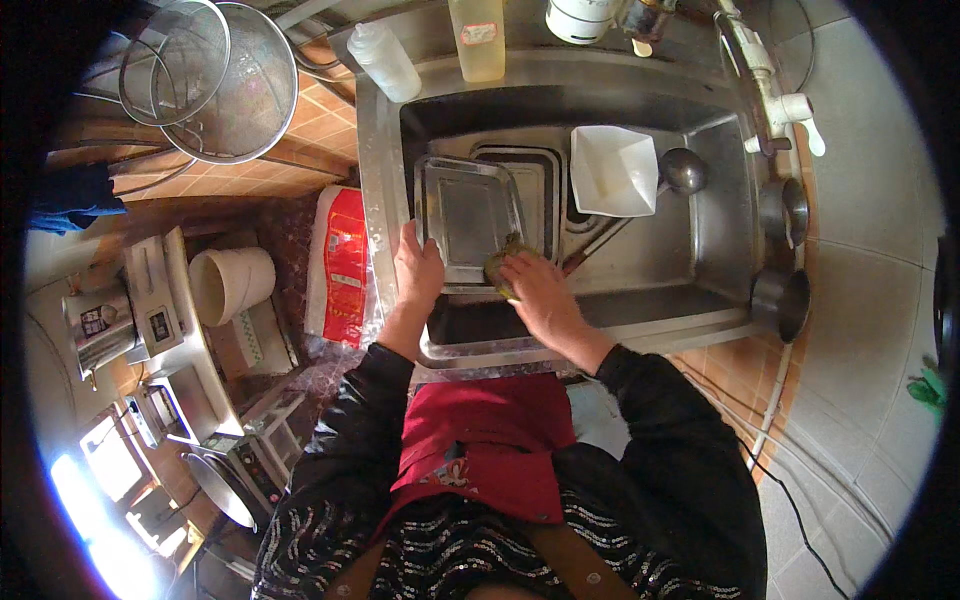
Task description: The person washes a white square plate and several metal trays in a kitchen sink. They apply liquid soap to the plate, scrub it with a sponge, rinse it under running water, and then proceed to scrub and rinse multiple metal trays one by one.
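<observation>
My left hand grips the left edge of a rectangular stainless steel tray, tilted over the sink basin. In my right hand is a yellowish-green scrubbing pad, pressed against the tray's near right corner. A second metal tray lies on the basin floor, partly covered by the first. Right of it sits a white square bowl. Beside that bowl rests a metal ladle, its handle passing under the bowl towards my right hand.
The steel sink has a raised rim. A squeeze bottle and a container of yellowish liquid stand on its back ledge. A white tap is at the right. Mesh strainers hang at upper left; a red-and-white sack lies left.
</observation>
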